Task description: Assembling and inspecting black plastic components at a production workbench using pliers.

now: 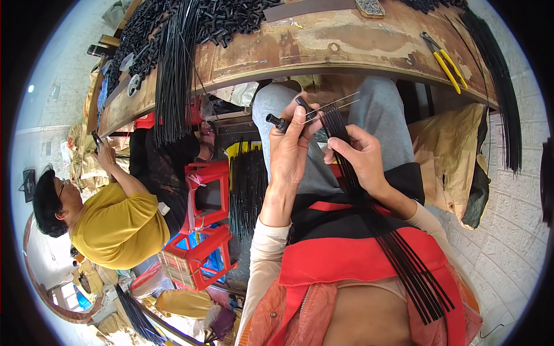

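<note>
My left hand (288,150) is closed around short black tubular fittings (277,121), with one flared end sticking out beside the thumb. Another black fitting (303,104) shows by its fingertips, which are partly blurred. My right hand (362,155) grips a fanned bundle of long thin black rods (398,256) between thumb and fingers. The bundle runs down across my red and black apron (323,259). Two thin wires (340,105) cross the bundle's upper end, close to the left fingers. Both hands are above my lap, just in front of the bench.
The wooden bench (346,43) carries a heap of black fittings (225,20), hanging black rods (175,75) and yellow-handled pliers (447,63). Red stools (210,173) stand left of me. A co-worker in a yellow top (118,225) sits further left. Brown sacking (447,155) hangs at right.
</note>
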The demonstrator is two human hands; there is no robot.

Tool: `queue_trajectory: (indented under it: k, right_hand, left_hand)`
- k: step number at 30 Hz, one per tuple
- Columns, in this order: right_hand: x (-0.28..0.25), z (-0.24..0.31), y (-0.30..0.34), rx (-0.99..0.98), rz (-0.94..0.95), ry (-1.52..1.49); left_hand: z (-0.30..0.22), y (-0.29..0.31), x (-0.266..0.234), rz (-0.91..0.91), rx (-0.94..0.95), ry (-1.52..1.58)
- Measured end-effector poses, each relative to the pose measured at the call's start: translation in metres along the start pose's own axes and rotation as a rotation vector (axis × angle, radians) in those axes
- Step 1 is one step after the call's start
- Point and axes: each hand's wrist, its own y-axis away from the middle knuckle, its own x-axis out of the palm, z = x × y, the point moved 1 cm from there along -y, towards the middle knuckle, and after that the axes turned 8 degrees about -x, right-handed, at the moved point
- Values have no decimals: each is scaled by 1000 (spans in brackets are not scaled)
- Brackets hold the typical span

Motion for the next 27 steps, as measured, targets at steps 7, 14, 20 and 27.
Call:
queue_trajectory:
  k: [7,14,20,27]
  right_hand:
    - [-2,-2,0,-9,1,-2]
    - [-1,-1,-1,-5,11,-8]
    - [-1,0,-2,-10,21,-1]
    - [-1,-2,-3,-4,41,-3]
  left_hand:
    - [2,-3,0,8,54,35]
    - [3,-6,0,-21,18,29]
    - [5,-7,1,5,-22,94]
    - [4,-7,0,36,-33,105]
